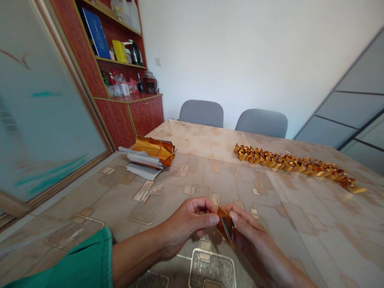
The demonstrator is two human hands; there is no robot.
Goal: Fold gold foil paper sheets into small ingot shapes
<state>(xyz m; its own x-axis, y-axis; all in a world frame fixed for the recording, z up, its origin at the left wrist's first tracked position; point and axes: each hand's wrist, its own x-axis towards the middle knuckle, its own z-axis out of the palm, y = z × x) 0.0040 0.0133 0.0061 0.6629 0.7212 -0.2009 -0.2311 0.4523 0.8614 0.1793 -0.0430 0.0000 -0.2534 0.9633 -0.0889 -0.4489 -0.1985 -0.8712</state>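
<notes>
Between my two hands, above the near part of the table, is a small folded piece of gold foil paper (224, 226) with a dark slit along its side. My left hand (192, 218) pinches its upper left edge between thumb and fingers. On the other side, my right hand (249, 230) grips the right edge with the thumb on top; its fingers are partly hidden behind the piece. Farther right on the table lies a long row of folded gold foil pieces (288, 162). At left sits a stack of gold foil sheets (153, 150) with white-backed paper (145, 170) under and beside it.
A patterned tablecloth (186, 182) covers the table. Two grey chairs (201, 113) stand at its far side by the white wall. A red-brown cabinet (144, 116) with a kettle (136, 52), a glass jar (149, 82) and bottles is at the back left, near a sliding glass door (45, 100).
</notes>
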